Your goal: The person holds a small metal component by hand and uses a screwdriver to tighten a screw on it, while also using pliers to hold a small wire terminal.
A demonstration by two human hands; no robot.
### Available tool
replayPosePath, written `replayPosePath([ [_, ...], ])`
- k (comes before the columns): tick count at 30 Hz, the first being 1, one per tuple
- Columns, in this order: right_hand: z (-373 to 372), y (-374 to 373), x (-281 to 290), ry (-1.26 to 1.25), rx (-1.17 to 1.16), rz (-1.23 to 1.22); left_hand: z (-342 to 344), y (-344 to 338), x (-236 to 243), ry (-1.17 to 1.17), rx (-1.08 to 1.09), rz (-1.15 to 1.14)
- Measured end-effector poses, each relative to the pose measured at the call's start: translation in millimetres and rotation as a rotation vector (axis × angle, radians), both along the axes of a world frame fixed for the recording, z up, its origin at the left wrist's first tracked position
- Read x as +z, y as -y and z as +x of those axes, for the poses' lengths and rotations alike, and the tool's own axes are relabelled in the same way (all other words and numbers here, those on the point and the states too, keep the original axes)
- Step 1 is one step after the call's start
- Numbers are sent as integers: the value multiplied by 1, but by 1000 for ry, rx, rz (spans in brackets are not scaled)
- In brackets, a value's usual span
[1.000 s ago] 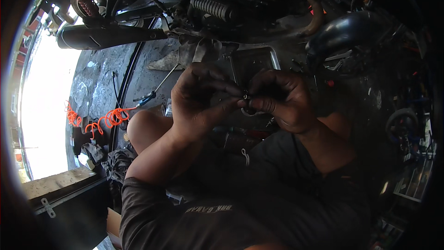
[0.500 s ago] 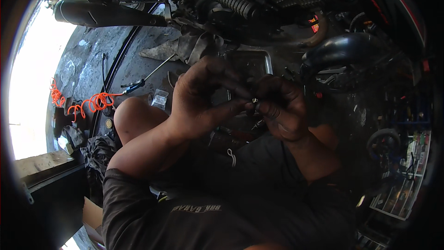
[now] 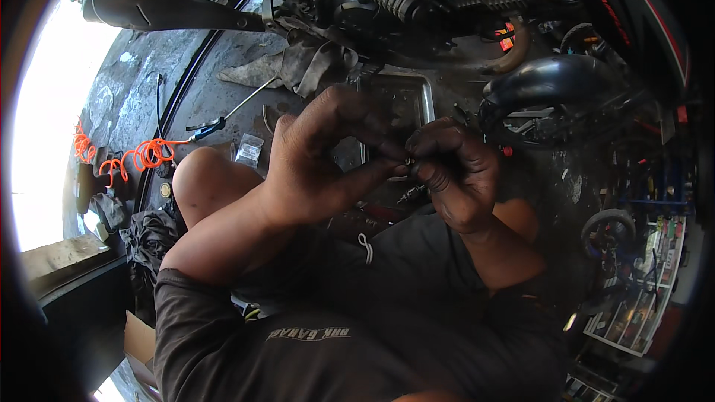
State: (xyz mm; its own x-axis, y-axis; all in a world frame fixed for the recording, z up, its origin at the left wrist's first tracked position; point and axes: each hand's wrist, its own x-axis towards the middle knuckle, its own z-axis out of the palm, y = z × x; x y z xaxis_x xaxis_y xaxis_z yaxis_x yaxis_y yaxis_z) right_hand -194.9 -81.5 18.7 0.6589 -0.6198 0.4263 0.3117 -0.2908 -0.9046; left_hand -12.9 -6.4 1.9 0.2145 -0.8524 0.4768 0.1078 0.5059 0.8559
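Coiled orange plastic hose [image 3: 147, 155], joined to a blue-handled air gun [image 3: 208, 128] with long nozzle. Person's left hand [image 3: 302, 156] pinches a tiny ring-like metal part [image 3: 409, 161] (detail too small), between fingertips, above a rectangular metal tray [image 3: 427, 100]. Right hand [image 3: 463, 171] pinches it too, fingers closed narrow.

A blue-handled air gun [image 3: 207, 129] lies on the stained grey floor [image 3: 134, 78], its orange coiled hose [image 3: 149, 153] trailing left, its thin nozzle [image 3: 249, 98] pointing toward a crumpled grey rag [image 3: 309, 67]; lower left, a cardboard box [image 3: 140, 339]
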Motion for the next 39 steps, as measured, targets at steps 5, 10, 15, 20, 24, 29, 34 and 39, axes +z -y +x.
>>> replayPosePath([
  [5,-5,1,-3,-52,-66,-70,5,1,-1,295,29,-98],
  [10,-3,1,1,-34,-89,24,6,4,7,416,109,-185],
  [15,-5,3,7,-78,-154,-181,2,10,0,380,128,-248],
  [20,-7,7,14,-145,-210,-439,-1,6,-7,352,165,-217],
  [24,-7,4,19,-197,-242,-552,-1,1,-3,383,58,-162],
  [29,-6,5,15,-165,-253,-666,-4,0,-5,359,72,-184],
  [34,-5,1,16,-214,-271,-670,-6,5,-9,330,170,-272],
  [39,-4,1,13,-227,-293,-719,-6,3,-9,350,200,-264],
])
